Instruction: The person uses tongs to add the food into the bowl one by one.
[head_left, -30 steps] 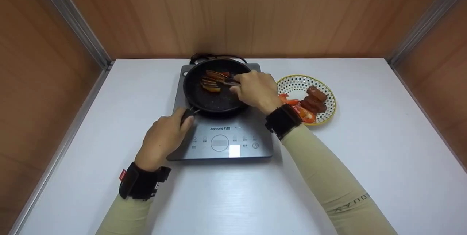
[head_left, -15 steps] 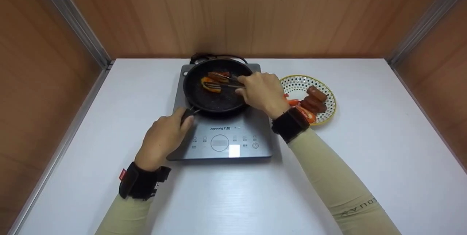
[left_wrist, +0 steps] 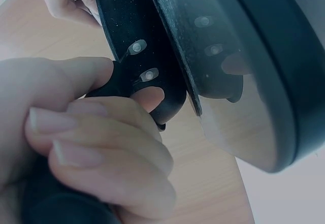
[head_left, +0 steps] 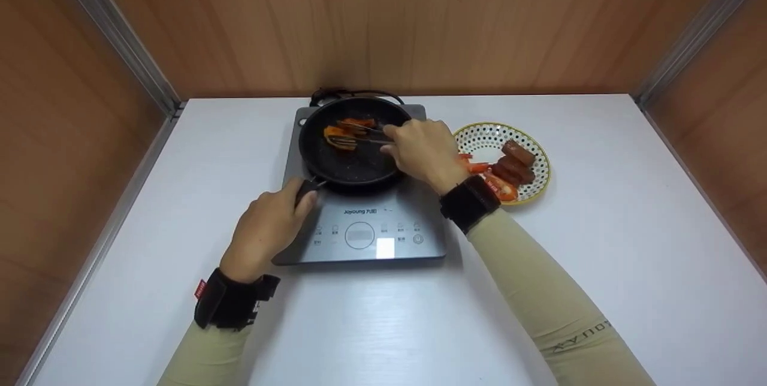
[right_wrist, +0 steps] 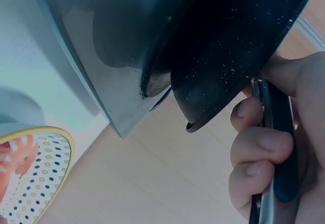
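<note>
My left hand [head_left: 263, 227] grips the black handle [head_left: 307, 188] of a frying pan [head_left: 365, 167], its fingers curled round it in the left wrist view. The pan sits on a grey induction cooktop [head_left: 395, 212]. Over the pan's right rim, my right hand [head_left: 422, 149] holds tongs with black-sided metal arms [right_wrist: 285, 153]. Their slotted tips lie apart over orange-brown food pieces [head_left: 340, 140] on the pan's left half. One piece lies behind, nearer the far rim, partly covered by the upper tip. The tips are out of sight in the right wrist view.
Right of the cooktop stands a dotted plate [head_left: 479, 139] with a yellow rim. It bears brown sausage-like pieces [head_left: 513, 170] and red-orange pieces [head_left: 503, 187], partly hidden by the right wrist. A black cord [head_left: 383, 93] runs behind the pan, close to the wooden back wall [head_left: 455, 26].
My right hand with the tongs shifted right, then back left. The front orange piece has moved slightly left and shows more of its orange side. My left hand stays on the handle.
</note>
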### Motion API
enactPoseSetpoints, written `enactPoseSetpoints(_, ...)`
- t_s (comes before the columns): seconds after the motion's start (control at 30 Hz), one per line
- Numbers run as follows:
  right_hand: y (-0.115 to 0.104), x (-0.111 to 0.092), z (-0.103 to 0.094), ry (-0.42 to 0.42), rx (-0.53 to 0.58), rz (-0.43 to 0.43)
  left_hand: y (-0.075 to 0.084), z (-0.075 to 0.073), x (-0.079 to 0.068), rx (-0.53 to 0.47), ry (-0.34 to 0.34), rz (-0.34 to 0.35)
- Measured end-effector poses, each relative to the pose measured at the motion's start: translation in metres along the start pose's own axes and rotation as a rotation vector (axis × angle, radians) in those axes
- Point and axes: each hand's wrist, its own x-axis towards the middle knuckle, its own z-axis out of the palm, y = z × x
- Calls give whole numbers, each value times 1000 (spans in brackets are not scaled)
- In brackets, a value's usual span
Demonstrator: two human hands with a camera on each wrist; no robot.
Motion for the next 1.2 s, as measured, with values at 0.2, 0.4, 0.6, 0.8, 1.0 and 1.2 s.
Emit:
enactPoseSetpoints(0.2, 5, -6, -1, 66, 11, -7, 0, 0, 0, -4, -1, -3)
enactPoseSetpoints(0.4, 27, -30, -18, 121, 52, 21, 0, 0, -1, -12, -3, -5)
enactPoseSetpoints(0.6, 74, -72, -38, 174, 96, 103, 2, -2, 0, -10, -7, 6)
enactPoseSetpoints(0.8, 122, -114, -46, 105, 152, 296, 2, -2, 1, -19, -19, 2)
enactPoseSetpoints(1.0, 158, -144, -40, 56, 197, 423, 1, 0, 2, -30, -23, -1)
enactPoseSetpoints(1.2, 182, -160, -33, -21, 191, 489, 3, 0, 3, -23, -23, -2)
